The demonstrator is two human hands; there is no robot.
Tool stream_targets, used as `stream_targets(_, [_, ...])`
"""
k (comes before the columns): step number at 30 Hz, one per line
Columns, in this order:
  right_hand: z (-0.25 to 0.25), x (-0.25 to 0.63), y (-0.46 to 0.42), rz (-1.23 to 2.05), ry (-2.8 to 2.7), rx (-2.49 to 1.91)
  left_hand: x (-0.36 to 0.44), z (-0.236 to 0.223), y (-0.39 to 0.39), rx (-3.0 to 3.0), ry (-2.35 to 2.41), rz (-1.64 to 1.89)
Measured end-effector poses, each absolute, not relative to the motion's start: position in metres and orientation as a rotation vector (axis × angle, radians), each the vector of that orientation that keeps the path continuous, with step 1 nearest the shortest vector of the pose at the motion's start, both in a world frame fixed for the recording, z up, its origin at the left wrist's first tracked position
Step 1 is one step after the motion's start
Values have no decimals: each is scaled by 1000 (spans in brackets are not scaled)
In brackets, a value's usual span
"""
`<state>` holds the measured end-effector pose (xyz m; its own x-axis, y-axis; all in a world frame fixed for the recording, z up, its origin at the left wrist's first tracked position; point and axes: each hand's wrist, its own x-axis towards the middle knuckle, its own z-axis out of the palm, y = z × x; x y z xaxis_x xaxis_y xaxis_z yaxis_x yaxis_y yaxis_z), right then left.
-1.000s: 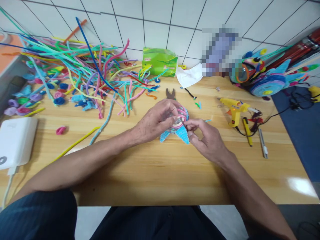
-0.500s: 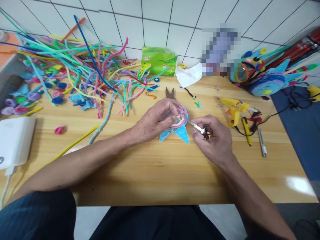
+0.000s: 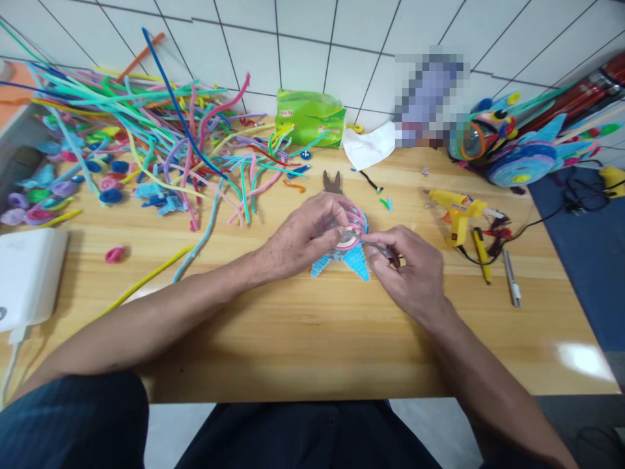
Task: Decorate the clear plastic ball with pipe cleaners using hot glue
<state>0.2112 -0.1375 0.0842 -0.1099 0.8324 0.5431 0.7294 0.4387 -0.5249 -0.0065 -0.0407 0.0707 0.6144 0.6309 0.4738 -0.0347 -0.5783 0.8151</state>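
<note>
One round craft piece (image 3: 349, 245) with pink rings and a blue edge is sitting between the hands near the middle of the wooden table (image 3: 273, 339), two pointed blue fins showing on its near side. The left hand (image 3: 310, 232) is grasping it from the left, its thumb and fingers pinching close to the pink rings and covering much of the piece. The right hand (image 3: 409, 273) is curling around small scissors (image 3: 394, 256), their dark handle showing beside the palm, while the index finger is pointing at the right edge of the piece; whether it is touching, I cannot tell. Beyond the left hand, pliers (image 3: 332, 182) are lying with their tips toward the tiled wall (image 3: 303, 39). To the left, colourful pipe cleaners (image 3: 156, 133) are spreading in a tangle, and a green packet (image 3: 310, 120) is standing at their right end, a white paper (image 3: 370, 148) lying beside it. Farther right, a yellow glue gun (image 3: 458, 213) is lying near a yellow cutter (image 3: 482, 255).
</note>
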Motion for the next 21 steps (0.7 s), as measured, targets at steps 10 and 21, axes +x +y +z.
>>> stream_targets(10, [85, 210, -138, 156, -1840, -1349, -7, 70, -41, 1977, 469, 988])
stream_targets(21, [81, 208, -139, 160, -1802, -1371, -6, 70, -40, 2001, 483, 989])
